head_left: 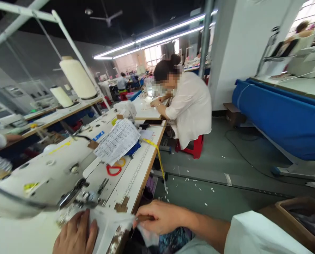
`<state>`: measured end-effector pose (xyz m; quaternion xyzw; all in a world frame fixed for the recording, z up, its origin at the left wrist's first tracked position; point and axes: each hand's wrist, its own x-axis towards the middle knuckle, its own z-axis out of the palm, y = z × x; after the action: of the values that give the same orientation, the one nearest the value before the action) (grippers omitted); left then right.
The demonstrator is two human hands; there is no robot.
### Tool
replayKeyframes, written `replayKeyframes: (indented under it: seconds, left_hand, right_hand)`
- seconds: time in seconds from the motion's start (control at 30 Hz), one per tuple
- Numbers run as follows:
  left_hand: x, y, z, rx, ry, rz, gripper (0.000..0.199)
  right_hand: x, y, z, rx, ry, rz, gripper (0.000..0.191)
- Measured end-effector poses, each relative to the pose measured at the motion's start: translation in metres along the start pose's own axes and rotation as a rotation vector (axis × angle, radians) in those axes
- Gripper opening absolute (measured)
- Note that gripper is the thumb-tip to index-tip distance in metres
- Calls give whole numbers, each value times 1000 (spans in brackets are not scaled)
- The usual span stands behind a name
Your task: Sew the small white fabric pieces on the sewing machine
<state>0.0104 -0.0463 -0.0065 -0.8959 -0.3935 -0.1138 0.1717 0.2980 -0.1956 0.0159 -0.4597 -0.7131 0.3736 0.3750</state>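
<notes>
My left hand [76,233] lies on a piece of white fabric [107,222], fingers spread, close to the needle end of a white sewing machine [38,183]. The cloth runs across the table's front edge to my right hand [158,217], which is closed and pinches its edge. A small brown patch shows between the right fingers; I cannot tell what it is. The needle area is blurred and partly hidden. Red-and-yellow-handled scissors [114,170] rest on the table beyond, beside a printed paper sheet [117,141] propped by the machine.
A yellow tape measure [158,155] hangs over the table edge. Another person [191,102] sits on a red stool [195,148] at the table ahead. Thread cones [78,77] stand at the left. A cardboard box [286,220] is at my right, a blue cloth sling [279,116] farther off.
</notes>
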Motion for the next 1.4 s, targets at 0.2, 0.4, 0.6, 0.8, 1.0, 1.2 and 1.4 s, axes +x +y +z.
replayKeyframes:
  seconds: [0.2,0.4,0.6,0.8,1.0,1.2,1.4]
  left_hand:
    - [5,27,-35,-14,-82,-102,42]
    - [7,20,-24,-128,-212,-238,42]
    - [8,22,-32,-154,-268,-221,39]
    - [8,19,-31,-171,-260,-205,41]
    - [6,21,-32,-171,-216,-171,42]
    - [5,20,-31,-160,-150,-132,42]
    - [6,21,-32,-173,-128,-134,40]
  right_hand:
    - [-4,-5,12,76,-112,140,29]
    - [2,0,0,-123,-156,119,25]
    - [-7,8,-13,-253,-138,80,23]
    - [-8,14,-13,-215,-148,97,30]
    - [3,15,-5,-191,-144,71,36]
    - [21,15,3,-200,-150,4,34]
    - [38,10,7,-151,-183,-4,33]
